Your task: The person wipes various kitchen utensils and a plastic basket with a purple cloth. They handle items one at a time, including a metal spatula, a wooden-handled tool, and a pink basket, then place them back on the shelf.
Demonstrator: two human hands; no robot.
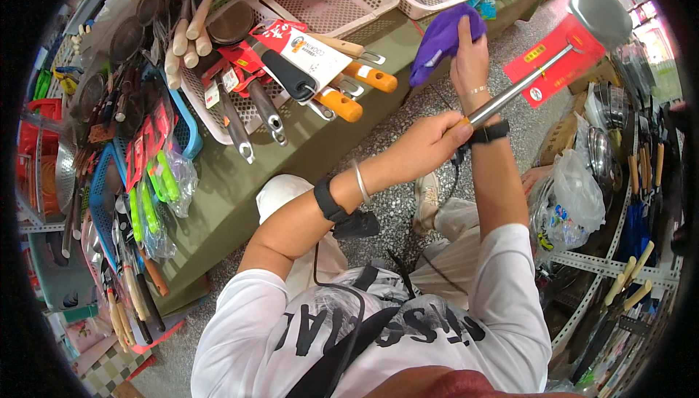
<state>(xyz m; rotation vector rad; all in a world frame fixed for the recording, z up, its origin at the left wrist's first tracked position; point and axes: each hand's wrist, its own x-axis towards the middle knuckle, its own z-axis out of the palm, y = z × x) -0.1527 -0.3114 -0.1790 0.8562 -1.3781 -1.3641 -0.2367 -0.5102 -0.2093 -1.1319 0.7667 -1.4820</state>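
Observation:
My left hand (431,138) is closed around the handle end of a long metal spatula (505,95). Its shaft slants up to the right, across my right wrist, to a broad steel blade (600,13). A red cardboard label (560,59) is attached near the blade. Beyond the shaft, my right hand (472,54) holds a purple cloth (445,40), bunched against the fingers and hanging to the left. The cloth is apart from the blade.
A green-covered table (306,147) at the left bears a perforated basket (215,119) of kitchen utensils, with more baskets behind. Ladles with wooden handles (188,43) and green-handled utensils (147,207) crowd its left part. Metal shelving (595,269) with bagged goods stands at the right.

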